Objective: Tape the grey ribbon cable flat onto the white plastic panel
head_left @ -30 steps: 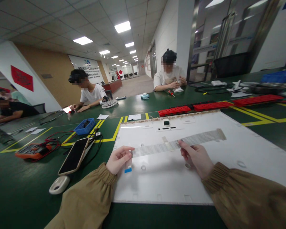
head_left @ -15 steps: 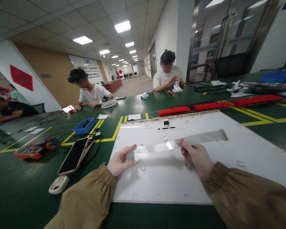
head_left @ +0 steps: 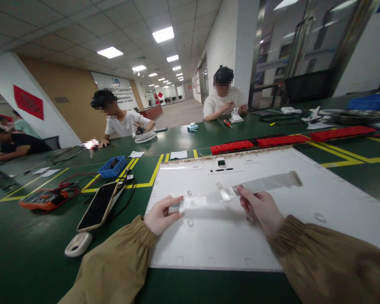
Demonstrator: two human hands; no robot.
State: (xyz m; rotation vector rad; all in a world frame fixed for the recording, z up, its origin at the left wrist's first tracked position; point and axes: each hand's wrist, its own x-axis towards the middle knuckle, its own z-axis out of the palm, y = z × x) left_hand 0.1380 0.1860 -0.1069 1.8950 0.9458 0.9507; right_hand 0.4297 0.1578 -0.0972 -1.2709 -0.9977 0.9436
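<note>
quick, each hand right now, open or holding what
Left hand: at one end of the ribbon cable, thumb and finger apart; grip cannot be told.
Right hand: closed, pinching the ribbon cable.

My single feed rides on the wearer's head, looking forward and down over a dark-green tabletop (head_left: 177, 287). The bare left hand (head_left: 161, 214) and bare right hand (head_left: 262, 210) sit close, below centre; beyond them I get a wide, deep sweep of the room, up to its pale-grey tiled ceiling (head_left: 60, 25).

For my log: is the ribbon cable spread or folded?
Mostly spread: the ribbon cable runs from the left hand past the right hand; its left end, I cannot tell.
</note>
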